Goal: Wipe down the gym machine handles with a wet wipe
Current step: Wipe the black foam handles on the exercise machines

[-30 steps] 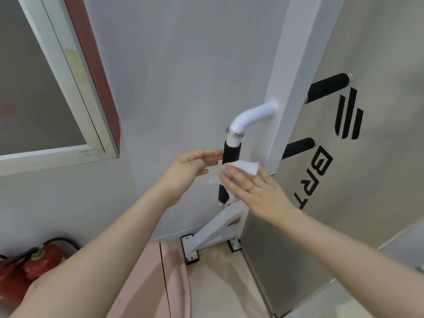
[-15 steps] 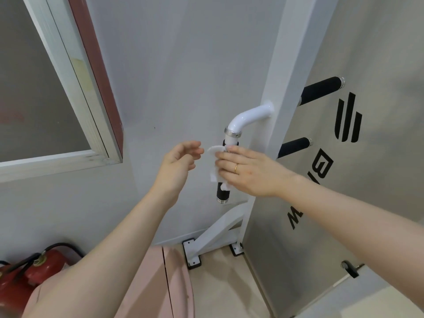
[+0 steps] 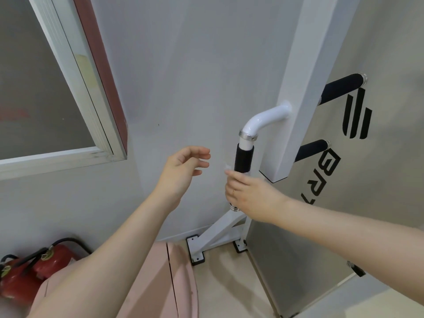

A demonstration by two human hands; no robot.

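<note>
Black lettering runs down the grey side panel (image 3: 378, 203) of the gym machine, turned sideways — the letters "B" and "R" (image 3: 325, 177) can be read, and the rest is cut off behind an arm. Above them sits a black logo (image 3: 356, 115) of three bars — a mark, not a word.

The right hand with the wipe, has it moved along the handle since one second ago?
Yes. The right hand has slid down the black grip, away from the silver ring, toward its lower end.
</note>
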